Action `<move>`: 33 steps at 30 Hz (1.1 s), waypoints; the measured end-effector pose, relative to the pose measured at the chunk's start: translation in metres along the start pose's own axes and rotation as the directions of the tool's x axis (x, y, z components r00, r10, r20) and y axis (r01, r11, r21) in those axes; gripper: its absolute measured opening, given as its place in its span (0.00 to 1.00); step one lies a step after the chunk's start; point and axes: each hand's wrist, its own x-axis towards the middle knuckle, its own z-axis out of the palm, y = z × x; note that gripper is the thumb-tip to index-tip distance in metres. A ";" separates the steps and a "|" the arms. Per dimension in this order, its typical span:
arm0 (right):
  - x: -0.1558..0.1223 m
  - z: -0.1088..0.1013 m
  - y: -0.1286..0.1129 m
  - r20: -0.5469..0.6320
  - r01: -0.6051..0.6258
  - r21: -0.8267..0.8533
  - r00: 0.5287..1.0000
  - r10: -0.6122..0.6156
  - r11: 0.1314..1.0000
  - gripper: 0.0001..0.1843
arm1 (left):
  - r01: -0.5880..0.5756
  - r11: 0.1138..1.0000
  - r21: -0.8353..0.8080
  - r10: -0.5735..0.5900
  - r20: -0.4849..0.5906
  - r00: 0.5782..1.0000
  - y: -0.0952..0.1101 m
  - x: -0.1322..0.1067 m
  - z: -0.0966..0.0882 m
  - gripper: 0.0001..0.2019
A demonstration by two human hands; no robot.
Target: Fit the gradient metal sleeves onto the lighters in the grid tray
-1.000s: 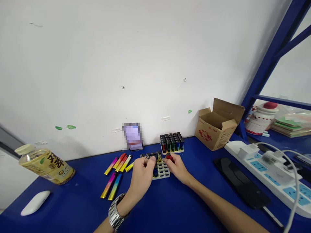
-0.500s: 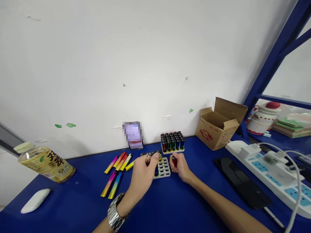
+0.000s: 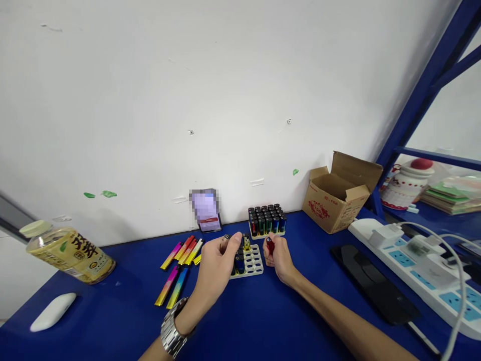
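My left hand [image 3: 217, 263] rests on the left side of a white slotted tray [image 3: 252, 260], fingers closed around a dark lighter at its top edge. A few dark and yellow lighters [image 3: 245, 244] stand in the tray's far rows. Just right of the tray, my right hand [image 3: 277, 258] is closed on a red lighter [image 3: 269, 245], held upright. A second tray, full of dark-capped lighters [image 3: 266, 219], stands behind by the wall. Several slim rainbow-coloured lighters [image 3: 183, 253] lie loose on the blue table [image 3: 263, 321] to the left.
An open cardboard box [image 3: 338, 193] sits at the back right. A white power strip [image 3: 417, 271] with plugs and a black flat object [image 3: 372, 286] lie on the right. A tea bottle [image 3: 67, 250] and a white mouse [image 3: 52, 312] lie at the left. A phone [image 3: 206, 210] leans on the wall.
My right hand has drawn back to the right of the tray and turned the red lighter upright. My left hand has shifted slightly left along the tray's edge.
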 end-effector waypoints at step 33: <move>-0.007 -0.005 0.006 0.171 0.502 -0.452 0.860 -0.481 0.737 0.13 | -0.359 0.915 0.183 0.359 0.038 0.933 0.006 0.005 -0.010 0.13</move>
